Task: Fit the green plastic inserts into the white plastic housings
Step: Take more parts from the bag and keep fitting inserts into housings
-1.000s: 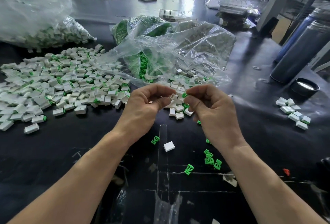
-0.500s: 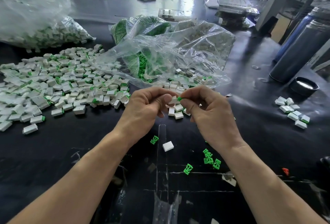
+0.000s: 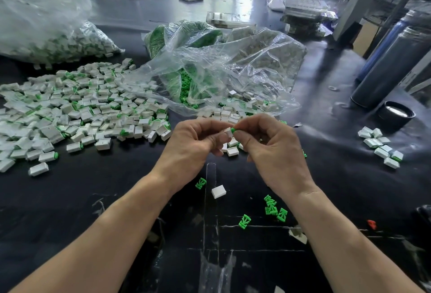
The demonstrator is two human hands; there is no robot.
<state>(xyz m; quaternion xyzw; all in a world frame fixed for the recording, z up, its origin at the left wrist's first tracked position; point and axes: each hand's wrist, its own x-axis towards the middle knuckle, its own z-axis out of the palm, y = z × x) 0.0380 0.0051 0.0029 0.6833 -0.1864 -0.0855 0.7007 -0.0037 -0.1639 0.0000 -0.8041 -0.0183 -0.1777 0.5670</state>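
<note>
The left hand point(image 3: 193, 145) pinches a white housing point(image 3: 228, 132) in its grip. The right hand point(image 3: 268, 148) pinches a green insert point(image 3: 234, 130) against the housing's end, both held above the black bench point(image 3: 93, 194). Just below the held housing on the bench lies 1 loose white housing point(image 3: 218, 192), with scattered green inserts point(image 3: 271, 208) to its right. Left of the held housing spreads a heap of finished pieces point(image 3: 81, 110); behind it sits a clear bag point(image 3: 221, 71).

left hand point(image 3: 198, 145) pinching white housing point(image 3: 228, 132), right hand point(image 3: 270, 150) seemingly pressing green insert point(image 3: 233, 129)
</note>
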